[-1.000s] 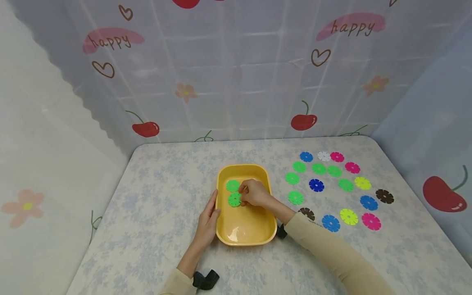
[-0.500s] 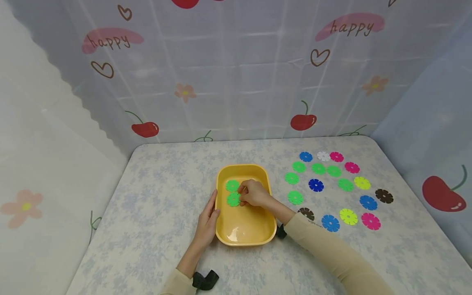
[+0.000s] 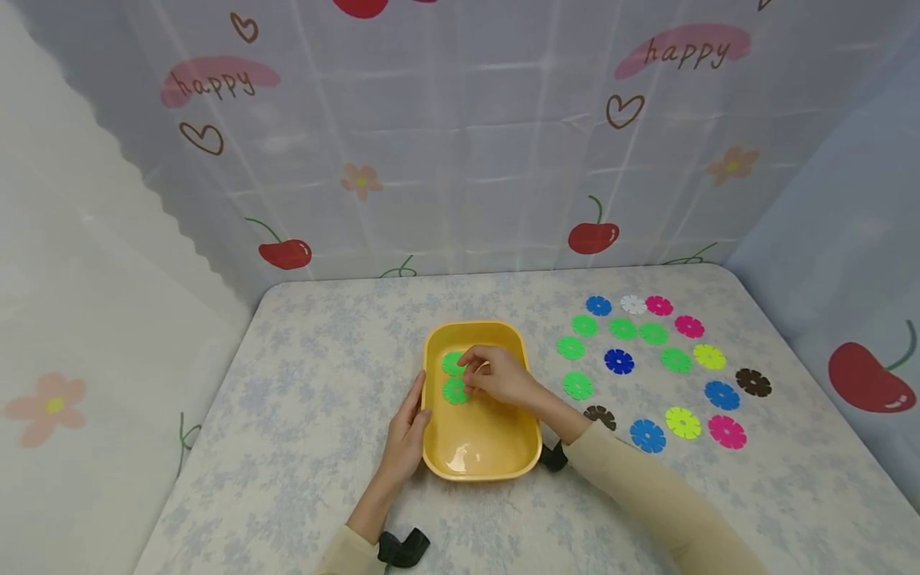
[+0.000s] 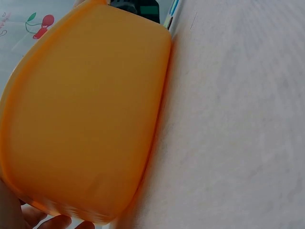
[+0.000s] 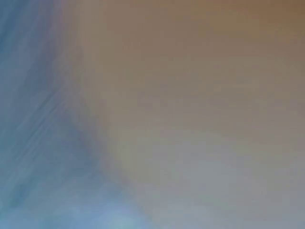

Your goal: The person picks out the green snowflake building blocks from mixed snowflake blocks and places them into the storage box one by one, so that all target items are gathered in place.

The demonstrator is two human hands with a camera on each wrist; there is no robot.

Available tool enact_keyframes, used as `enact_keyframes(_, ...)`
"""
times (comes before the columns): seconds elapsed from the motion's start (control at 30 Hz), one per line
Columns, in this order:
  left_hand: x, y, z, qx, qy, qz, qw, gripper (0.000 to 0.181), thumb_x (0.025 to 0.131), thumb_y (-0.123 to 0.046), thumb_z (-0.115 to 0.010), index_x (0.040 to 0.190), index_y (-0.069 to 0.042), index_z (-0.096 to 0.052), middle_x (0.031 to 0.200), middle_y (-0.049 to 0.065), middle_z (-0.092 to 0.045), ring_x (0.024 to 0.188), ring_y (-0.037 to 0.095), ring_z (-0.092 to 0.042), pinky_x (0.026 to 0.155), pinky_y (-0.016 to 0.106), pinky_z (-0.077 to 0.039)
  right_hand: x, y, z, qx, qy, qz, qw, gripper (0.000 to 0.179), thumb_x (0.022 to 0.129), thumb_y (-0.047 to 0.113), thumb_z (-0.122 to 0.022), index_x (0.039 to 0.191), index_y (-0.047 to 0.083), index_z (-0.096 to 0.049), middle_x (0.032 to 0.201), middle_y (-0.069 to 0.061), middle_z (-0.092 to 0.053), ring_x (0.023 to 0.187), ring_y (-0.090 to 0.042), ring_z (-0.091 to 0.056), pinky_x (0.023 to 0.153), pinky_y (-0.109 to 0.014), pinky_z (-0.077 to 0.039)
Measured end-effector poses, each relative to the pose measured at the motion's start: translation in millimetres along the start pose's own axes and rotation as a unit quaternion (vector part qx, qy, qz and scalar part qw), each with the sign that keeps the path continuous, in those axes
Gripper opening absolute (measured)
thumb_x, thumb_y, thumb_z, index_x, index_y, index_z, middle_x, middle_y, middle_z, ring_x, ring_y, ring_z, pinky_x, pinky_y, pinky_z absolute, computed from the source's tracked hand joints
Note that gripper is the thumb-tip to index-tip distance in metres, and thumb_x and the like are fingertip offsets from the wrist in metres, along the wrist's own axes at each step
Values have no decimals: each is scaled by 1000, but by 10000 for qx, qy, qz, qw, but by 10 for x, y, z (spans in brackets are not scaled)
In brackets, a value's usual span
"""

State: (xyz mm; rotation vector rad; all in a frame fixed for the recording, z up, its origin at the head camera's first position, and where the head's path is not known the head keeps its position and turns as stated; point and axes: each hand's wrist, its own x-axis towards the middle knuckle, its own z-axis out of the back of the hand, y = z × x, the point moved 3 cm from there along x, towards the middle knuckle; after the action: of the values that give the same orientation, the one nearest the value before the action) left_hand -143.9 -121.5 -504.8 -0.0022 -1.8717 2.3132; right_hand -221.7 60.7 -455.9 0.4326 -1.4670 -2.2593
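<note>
A yellow plastic tray (image 3: 481,443) sits on the table, its outer wall (image 4: 86,109) filling much of the left wrist view. My left hand (image 3: 404,439) holds the tray's left side, thumb at the rim and fingers along the outside. Inside the tray lie two green notched discs, the farther disc (image 3: 451,363) and the nearer disc (image 3: 454,391). Over their right edges is my right hand (image 3: 499,375), fingers bent with thumb and forefinger apart. I see no disc between those fingertips. The right wrist view is blurred and shows no clear detail.
Right of the tray, several notched discs lie flat on the patterned table (image 3: 316,359), among them a dark blue disc (image 3: 619,362), a pink disc (image 3: 727,432), a yellow disc (image 3: 682,423) and a brown disc (image 3: 753,382). A printed curtain (image 3: 460,160) hangs behind.
My right fingers have spread apart from their closed pinch by the green discs and lifted slightly. The nearer green disc shifted slightly left earlier. My left hand and the tray look still.
</note>
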Motion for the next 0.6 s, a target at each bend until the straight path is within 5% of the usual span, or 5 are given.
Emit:
enact_keyframes(0.1, 7, 4, -6, -35, -16, -59, 10000, 56, 105, -6, -37, 157, -13, -21, 163, 10, -19, 149, 27, -18, 107, 6, -22, -154, 130, 107, 302, 209, 147, 9992, 24, 96, 6, -60, 117, -6, -60, 94, -16, -61, 84, -40, -69, 67, -45, -56)
enact_keyframes(0.23, 16, -11, -7, -63, -25, -41, 10000, 56, 105, -5, -37, 157, -14, -21, 163, 6, -20, 150, 22, -18, 108, 5, -22, -393, 186, 322, 142, 156, 116, 9997, 22, 95, 7, -62, 115, -1, -63, 93, -13, -63, 82, -40, -67, 64, -38, -55)
enact_keyframes(0.47, 10, -32, 9, -116, 3, 0, 9999, 56, 105, -7, -37, 158, -16, -19, 164, 4, -17, 150, 19, -18, 108, 5, -23, -726, -108, 791, -480, -480, -321, 9972, 31, 92, 8, -66, 121, -3, -62, 100, -16, -64, 80, -22, -62, 73, -39, -59)
enact_keyframes(0.6, 2, -16, 11, -141, -3, 31, 9999, 57, 105, -6, -37, 158, -17, -20, 164, 4, -18, 150, 19, -18, 107, 5, -23, -876, -313, 1030, -888, -823, -837, 9891, 36, 91, 9, -68, 124, -2, -61, 110, -22, -64, 87, -24, -59, 73, -35, -57)
